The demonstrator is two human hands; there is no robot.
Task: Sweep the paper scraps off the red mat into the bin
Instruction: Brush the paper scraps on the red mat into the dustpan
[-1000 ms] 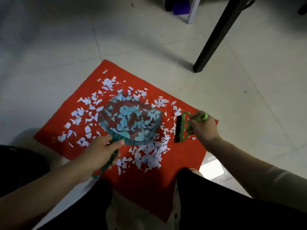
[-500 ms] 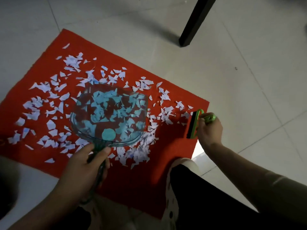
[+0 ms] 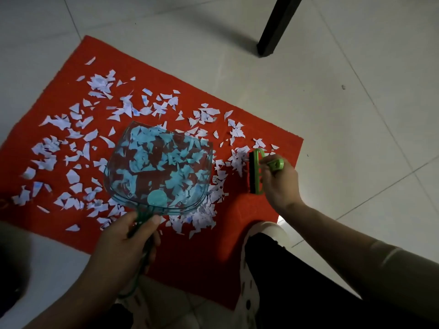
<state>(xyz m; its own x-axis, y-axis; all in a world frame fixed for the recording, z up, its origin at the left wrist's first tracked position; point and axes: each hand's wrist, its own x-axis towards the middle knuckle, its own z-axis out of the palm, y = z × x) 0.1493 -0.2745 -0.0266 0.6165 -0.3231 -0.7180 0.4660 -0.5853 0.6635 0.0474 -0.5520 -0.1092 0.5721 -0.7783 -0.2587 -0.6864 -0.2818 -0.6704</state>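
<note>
L hand [image 3: 123, 238] grips dustpan [image 3: 159, 167], handle mostly hidden; R hand [image 3: 280, 184] grips brush [image 3: 255, 173] beside scraps [image 3: 238, 160].

The person's left hand [image 3: 123, 236] is gripping the handle of a clear teal dustpan [image 3: 161, 167], whose pan is lying over the middle of the red mat [image 3: 202, 257]. White paper scraps [image 3: 99, 81] are showing through it and lying scattered around it. The right hand [image 3: 280, 184] is holding a green brush [image 3: 256, 173], its black bristles touching scraps near the mat's right edge. A black furniture leg [image 3: 278, 24] is standing on the tiled floor [image 3: 356, 91] beyond.
</note>
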